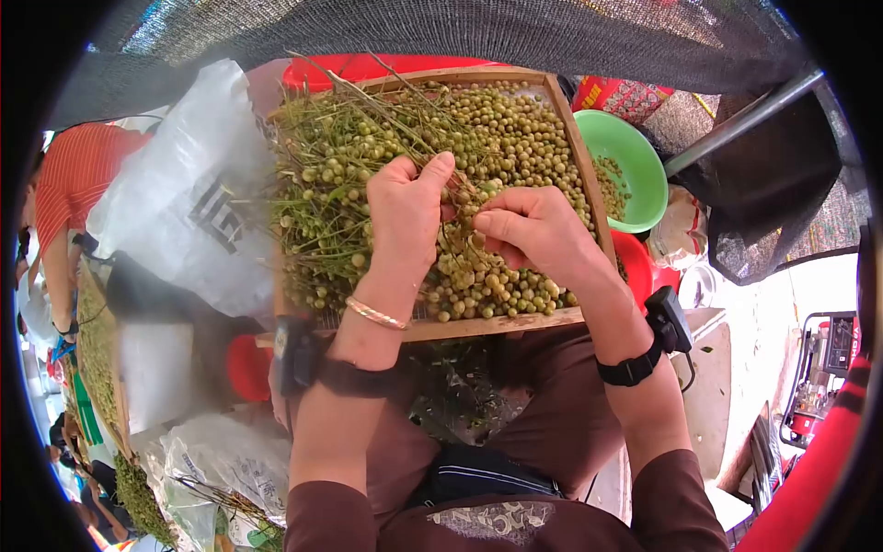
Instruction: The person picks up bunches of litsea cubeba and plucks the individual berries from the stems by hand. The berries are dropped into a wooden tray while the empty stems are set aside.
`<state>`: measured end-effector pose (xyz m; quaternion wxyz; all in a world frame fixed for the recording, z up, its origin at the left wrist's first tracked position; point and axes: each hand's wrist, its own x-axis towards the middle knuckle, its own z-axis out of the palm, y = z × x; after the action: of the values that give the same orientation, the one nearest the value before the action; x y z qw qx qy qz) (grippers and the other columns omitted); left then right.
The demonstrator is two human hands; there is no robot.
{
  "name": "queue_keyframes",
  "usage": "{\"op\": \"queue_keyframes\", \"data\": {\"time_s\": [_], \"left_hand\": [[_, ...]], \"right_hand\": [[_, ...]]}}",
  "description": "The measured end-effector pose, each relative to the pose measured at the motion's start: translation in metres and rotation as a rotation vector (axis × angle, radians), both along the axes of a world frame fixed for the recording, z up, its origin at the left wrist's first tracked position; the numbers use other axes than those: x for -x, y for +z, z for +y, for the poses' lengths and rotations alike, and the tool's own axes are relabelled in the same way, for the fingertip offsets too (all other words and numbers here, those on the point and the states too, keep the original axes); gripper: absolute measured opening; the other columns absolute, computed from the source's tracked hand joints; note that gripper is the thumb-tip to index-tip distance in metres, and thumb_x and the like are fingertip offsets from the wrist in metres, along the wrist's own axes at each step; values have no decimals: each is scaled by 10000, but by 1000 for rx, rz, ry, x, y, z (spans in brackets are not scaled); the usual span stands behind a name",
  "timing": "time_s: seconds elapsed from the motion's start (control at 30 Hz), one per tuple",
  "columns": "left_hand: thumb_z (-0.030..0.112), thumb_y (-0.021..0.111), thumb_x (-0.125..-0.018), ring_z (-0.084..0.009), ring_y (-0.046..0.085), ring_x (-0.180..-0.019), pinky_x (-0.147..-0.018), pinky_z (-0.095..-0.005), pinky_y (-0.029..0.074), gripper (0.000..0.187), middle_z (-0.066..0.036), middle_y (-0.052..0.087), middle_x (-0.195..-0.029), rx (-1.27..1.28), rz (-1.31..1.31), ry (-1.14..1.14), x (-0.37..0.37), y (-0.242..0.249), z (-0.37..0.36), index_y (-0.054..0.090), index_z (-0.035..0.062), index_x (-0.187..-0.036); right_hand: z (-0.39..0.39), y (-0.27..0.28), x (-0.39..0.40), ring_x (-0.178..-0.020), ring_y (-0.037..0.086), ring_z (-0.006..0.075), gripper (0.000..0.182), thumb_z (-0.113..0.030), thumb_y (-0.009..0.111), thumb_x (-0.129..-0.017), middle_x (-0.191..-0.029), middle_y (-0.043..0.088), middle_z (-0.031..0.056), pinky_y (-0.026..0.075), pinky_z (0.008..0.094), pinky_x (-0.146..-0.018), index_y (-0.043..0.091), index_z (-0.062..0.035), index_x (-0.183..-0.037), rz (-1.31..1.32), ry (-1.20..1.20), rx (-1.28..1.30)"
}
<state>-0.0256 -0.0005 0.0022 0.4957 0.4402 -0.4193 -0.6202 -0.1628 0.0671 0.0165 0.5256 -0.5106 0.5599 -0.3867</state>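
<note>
A wooden-framed tray (581, 152) lies across in front of my knees. Loose round green-brown fruits (522, 129) fill its right side, and cut stems with fruits still attached (317, 175) are heaped on its left. Above the middle of the tray, my left hand (409, 207) is closed around a fruit-bearing stem (391, 115), whose long twigs reach up to the far left. Just right of it, my right hand (533, 225) pinches at the fruit cluster on that stem, thumb against forefinger. What exactly lies between the right fingertips is too small to make out.
A green bowl (648, 175) with some fruits stands right of the tray, a red container (630, 262) below it. A white plastic sack (189, 193) lies at left. Dark netting (441, 37) hangs ahead near a metal pole (745, 124). Another person in a striped red shirt (87, 170) is at far left.
</note>
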Motion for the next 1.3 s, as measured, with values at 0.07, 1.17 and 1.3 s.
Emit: {"op": "queue_keyframes", "data": {"time_s": [0.07,1.17,1.3], "left_hand": [[123,638,-808,-76,468,-464,-396,-221,390,205,-19,543,-598,-17,16,5,1,2,0,536,36,-653],[116,609,-831,-49,456,-537,-441,-213,374,142,3,541,-657,36,-49,-17,8,2,5,562,-3,-769],[135,602,-837,-61,488,-526,-455,-222,441,182,-9,534,-621,237,-306,-50,3,-14,-3,557,-13,-743]], "right_hand": [[0,2,-2,-451,492,59,194,-166,586,-817,-610,573,27,373,197,-402,611,13,-745,-162,-39,-55],[-9,-13,-15,-527,556,220,213,-177,589,-761,-580,554,136,433,346,-514,575,33,-791,125,-204,66],[-11,-34,-13,-456,517,94,197,-164,569,-807,-564,535,57,408,261,-435,574,32,-824,236,-174,176]]}}
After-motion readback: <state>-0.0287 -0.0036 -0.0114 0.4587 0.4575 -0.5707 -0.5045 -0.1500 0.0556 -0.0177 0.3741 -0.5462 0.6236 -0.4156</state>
